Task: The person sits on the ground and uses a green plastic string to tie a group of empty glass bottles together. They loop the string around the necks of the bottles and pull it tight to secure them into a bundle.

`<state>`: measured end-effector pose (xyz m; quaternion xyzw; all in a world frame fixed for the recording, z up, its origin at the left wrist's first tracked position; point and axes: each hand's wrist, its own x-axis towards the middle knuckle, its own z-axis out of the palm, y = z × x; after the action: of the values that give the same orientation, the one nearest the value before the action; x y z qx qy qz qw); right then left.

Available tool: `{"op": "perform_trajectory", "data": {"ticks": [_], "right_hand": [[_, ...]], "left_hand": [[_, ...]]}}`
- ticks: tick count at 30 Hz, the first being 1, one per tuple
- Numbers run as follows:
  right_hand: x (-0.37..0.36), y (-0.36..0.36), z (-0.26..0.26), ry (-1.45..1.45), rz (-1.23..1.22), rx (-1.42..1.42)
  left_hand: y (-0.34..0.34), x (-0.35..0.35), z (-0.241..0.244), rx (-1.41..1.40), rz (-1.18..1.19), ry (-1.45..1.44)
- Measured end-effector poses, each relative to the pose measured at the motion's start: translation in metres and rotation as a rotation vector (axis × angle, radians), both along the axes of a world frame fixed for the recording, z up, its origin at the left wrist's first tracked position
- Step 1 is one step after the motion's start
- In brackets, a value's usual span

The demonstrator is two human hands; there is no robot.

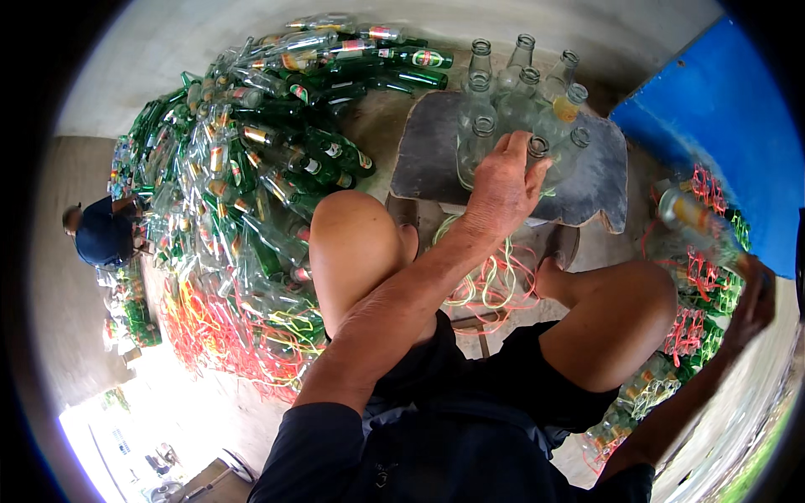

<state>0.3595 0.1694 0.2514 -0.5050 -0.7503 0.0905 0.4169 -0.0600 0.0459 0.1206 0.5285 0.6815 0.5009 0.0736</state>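
Several clear glass bottles (529, 88) stand upright in a tight cluster on a dark, worn board (427, 151) before me. My left hand (506, 179) is at the front of this cluster, its thumb and fingers around the neck of a clear bottle (538, 146). Pale green cord shows just below that hand. Out to the right, my right hand (755, 302) grips a clear bottle with a yellowish label (698, 220), blurred by motion. One standing bottle also bears a yellow label (566, 108).
A large heap of green and clear bottles (251, 157) lies left, with red and yellow cord (220, 339) at its near side. Loose cord (484, 276) lies between my feet. Netted bottle bundles (698, 270) line the right, near a blue panel (723, 119). Another person (104, 232) is far left.
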Motion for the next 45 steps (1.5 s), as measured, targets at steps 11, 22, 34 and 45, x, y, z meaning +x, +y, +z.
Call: {"op": "perform_trajectory", "data": {"ticks": [11,22,34,45], "right_hand": [[-0.173,-0.049,0.137,0.352,0.009,0.140],[-0.254,-0.032,0.107,0.113,0.191,0.045],[-0.277,0.009,0.063,-0.185,0.295,-0.033],[-0.307,0.002,0.051,-0.146,0.464,-0.180]], "left_hand": [[-0.004,0.006,0.005,0.032,0.037,-0.011],[-0.001,0.010,0.007,0.050,0.069,-0.042],[-0.005,0.015,0.005,0.028,0.079,-0.112],[-0.016,0.014,0.011,-0.006,0.039,-0.182]]}}
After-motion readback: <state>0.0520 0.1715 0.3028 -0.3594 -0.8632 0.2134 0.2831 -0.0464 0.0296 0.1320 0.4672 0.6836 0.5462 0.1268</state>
